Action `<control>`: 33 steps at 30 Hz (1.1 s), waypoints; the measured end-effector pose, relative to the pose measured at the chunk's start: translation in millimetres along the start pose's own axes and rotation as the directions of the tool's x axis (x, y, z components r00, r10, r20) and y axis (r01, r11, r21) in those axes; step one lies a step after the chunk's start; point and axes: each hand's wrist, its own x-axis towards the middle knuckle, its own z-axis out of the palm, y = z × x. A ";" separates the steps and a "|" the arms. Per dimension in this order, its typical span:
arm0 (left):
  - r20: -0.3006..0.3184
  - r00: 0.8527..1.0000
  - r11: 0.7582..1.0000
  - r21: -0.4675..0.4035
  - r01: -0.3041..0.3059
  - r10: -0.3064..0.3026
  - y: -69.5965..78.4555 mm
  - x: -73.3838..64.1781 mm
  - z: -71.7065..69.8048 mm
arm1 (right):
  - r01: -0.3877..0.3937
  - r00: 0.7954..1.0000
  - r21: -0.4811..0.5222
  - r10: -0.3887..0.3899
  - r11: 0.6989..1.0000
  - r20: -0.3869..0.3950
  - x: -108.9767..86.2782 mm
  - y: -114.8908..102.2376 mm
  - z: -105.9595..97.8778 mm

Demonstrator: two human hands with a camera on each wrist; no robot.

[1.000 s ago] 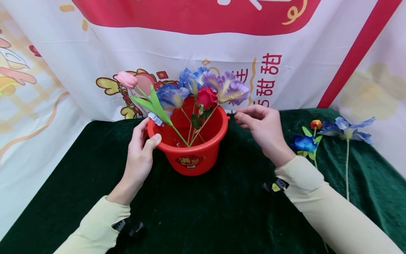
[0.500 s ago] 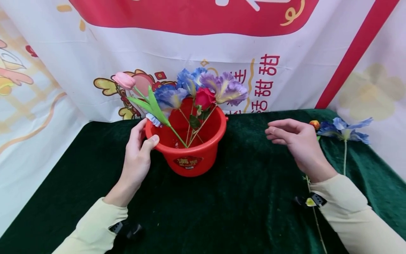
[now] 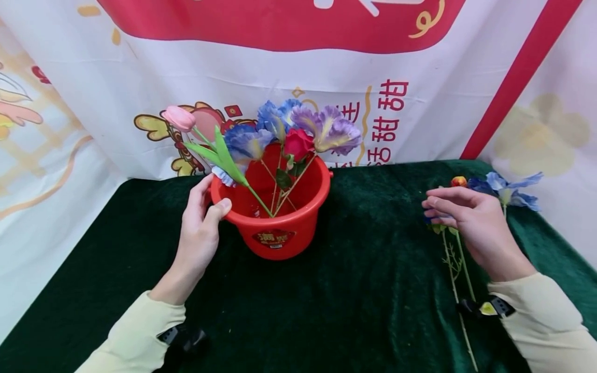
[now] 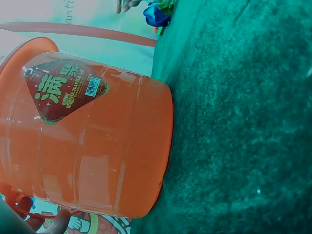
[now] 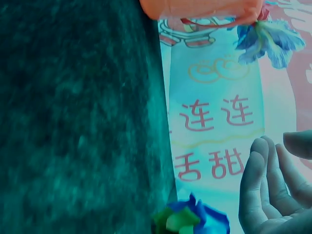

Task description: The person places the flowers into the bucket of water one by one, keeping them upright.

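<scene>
Left hand (image 3: 198, 230) pinches the glossy, round red bucket (image 3: 305, 235) at its rim; right hand (image 3: 475, 223) hovers, fingers loosely bent, ruffled blue flower (image 3: 507, 192) just beyond.

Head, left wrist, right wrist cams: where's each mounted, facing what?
Head: on head, facing forward-down; red bucket, left hand, right hand, sleeves.
Left wrist: on that wrist, facing the bucket's side; left fingers low left.
Right wrist: on that wrist, facing green cloth and backdrop; right fingers lower right.
Shared by wrist views: bucket, blue rose.

head view looks down; wrist views share bucket (image 3: 303, 228).
</scene>
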 end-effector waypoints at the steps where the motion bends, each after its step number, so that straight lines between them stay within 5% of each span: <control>1: 0.000 1.000 1.000 0.000 -0.001 0.001 -0.1 -0.1 -0.2 | -0.009 1.000 0.006 0.009 1.000 0.000 -0.5 1.1 -2.9; 19: -0.002 1.000 1.000 -0.010 -0.015 0.015 -1.4 0.4 -1.0 | -0.145 0.988 -0.103 0.149 0.984 0.039 -6.8 12.8 -37.3; 26: 0.010 1.000 1.000 -0.027 -0.014 0.014 -2.8 2.5 0.8 | -0.198 0.969 -0.368 0.239 0.908 0.068 -4.6 20.1 -49.3; 33: 0.021 1.000 1.000 -0.017 -0.019 0.019 -5.7 3.8 2.7 | -0.297 0.936 -0.406 0.348 0.864 0.054 -6.4 26.7 -61.9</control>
